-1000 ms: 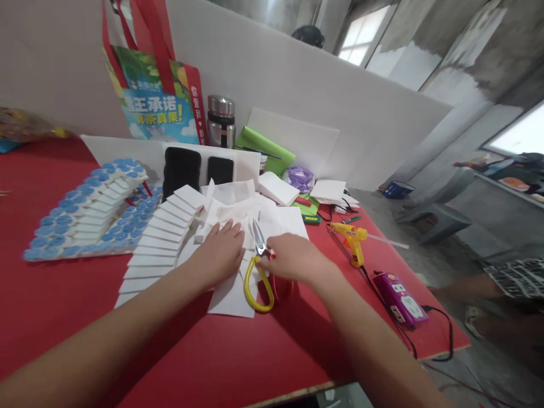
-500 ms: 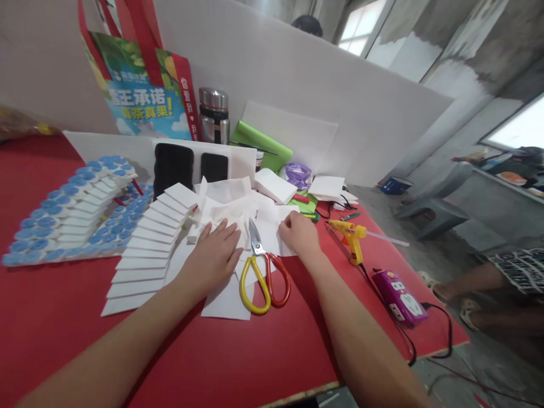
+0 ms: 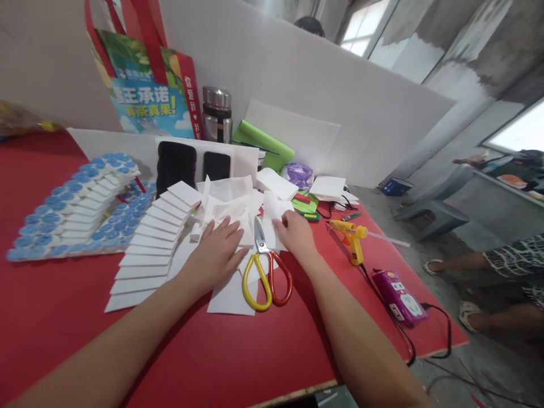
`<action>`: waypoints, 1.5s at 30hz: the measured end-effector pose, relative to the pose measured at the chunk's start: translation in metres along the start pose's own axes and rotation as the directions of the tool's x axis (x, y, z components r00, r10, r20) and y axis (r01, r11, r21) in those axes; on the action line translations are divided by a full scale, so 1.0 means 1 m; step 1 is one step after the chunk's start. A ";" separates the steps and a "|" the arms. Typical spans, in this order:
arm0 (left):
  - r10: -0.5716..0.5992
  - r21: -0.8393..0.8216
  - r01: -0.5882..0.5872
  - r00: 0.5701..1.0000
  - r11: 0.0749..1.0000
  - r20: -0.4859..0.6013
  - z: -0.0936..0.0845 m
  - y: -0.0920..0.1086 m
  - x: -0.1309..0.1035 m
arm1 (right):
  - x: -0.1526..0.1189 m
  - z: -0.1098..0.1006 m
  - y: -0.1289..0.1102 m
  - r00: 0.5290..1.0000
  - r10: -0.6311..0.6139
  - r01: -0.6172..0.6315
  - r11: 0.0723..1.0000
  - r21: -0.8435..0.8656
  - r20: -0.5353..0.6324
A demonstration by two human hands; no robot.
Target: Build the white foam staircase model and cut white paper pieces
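My left hand (image 3: pixel 217 249) lies flat with fingers spread on a pile of loose white paper (image 3: pixel 227 195). The fingers of my right hand (image 3: pixel 295 232) are pinched on a white sheet of paper (image 3: pixel 274 207), whose edge stands raised. Between the hands lie scissors (image 3: pixel 270 277) with one yellow and one red handle, blades pointing away from me. To the left stands a fanned staircase of white board strips (image 3: pixel 148 249). Behind it is a curved piece edged with blue round pieces (image 3: pixel 46 218), with small white steps inside.
A yellow glue gun (image 3: pixel 351 238) lies at the right, its cord near a purple box (image 3: pixel 399 297). Two black phone-like slabs (image 3: pixel 176 164), a steel flask (image 3: pixel 217 113) and a printed bag (image 3: pixel 148 85) stand at the back. A seated person's legs (image 3: pixel 497 289) show at far right.
My right hand has shifted slightly left, and the paper sheet at its fingers now stands up where it lay flatter. My left hand stays flat on the papers.
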State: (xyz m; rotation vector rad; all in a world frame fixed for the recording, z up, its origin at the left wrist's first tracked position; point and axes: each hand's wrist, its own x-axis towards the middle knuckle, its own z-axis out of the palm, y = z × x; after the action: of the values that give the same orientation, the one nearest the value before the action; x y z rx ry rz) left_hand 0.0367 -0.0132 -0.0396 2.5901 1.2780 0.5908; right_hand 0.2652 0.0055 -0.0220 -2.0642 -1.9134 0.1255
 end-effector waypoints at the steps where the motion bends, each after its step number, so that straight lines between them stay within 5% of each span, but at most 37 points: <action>1: 0.005 0.003 -0.005 1.000 1.000 0.002 -0.001 0.000 0.000 | 0.001 -0.004 0.007 0.999 0.014 -0.013 0.999 0.031 -0.042; 5: 0.005 0.001 -0.005 1.000 1.000 0.003 -0.002 -0.002 0.000 | 0.005 -0.021 0.036 0.949 0.129 -0.029 0.945 0.326 -0.289; 7: -0.002 -0.053 0.002 1.000 0.999 -0.003 -0.004 -0.001 0.001 | 0.007 -0.027 0.044 0.913 0.233 0.016 0.799 0.601 -0.335; 10: -0.043 -0.253 0.018 0.995 0.967 -0.094 -0.012 0.006 0.001 | 0.009 -0.031 0.039 0.950 0.273 0.024 0.420 0.907 -0.151; 12: -0.149 -0.447 0.062 0.975 0.893 -0.162 -0.019 0.012 0.002 | 0.007 -0.029 0.026 0.985 0.172 -0.048 0.272 0.961 0.000; 16: -0.396 -0.851 0.163 0.917 0.499 -0.057 -0.025 0.017 0.004 | -0.005 -0.016 -0.001 0.988 -0.040 -0.147 0.072 0.987 0.150; 18: -0.438 -0.950 0.166 0.898 0.264 0.035 -0.021 0.013 0.006 | -0.012 -0.008 -0.009 0.972 -0.142 -0.199 -0.086 0.976 0.186; 20: -0.429 -0.979 0.160 0.898 0.122 0.093 -0.018 0.008 0.007 | -0.015 -0.003 -0.013 0.949 -0.220 -0.264 -0.161 0.951 0.226; 27: -0.531 -0.987 0.135 0.845 0.085 0.069 -0.021 0.001 0.008 | -0.010 -0.023 -0.007 0.935 -0.188 -0.332 -0.163 0.929 0.301; 35: -0.511 -0.926 0.134 0.857 0.352 -0.070 -0.024 0.003 0.007 | -0.023 -0.032 -0.006 0.938 -0.192 -0.267 0.135 0.954 0.289; 45: -0.424 -0.994 0.113 0.900 -0.005 0.104 -0.027 0.005 0.006 | -0.013 -0.035 0.016 0.933 -0.224 -0.259 0.124 0.958 0.281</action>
State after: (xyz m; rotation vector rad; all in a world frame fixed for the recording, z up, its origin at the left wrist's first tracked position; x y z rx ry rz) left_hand 0.0320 -0.0119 -0.0115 0.9913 0.7802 1.1670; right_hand 0.2886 -0.0139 0.0045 -1.0254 -1.1725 1.4908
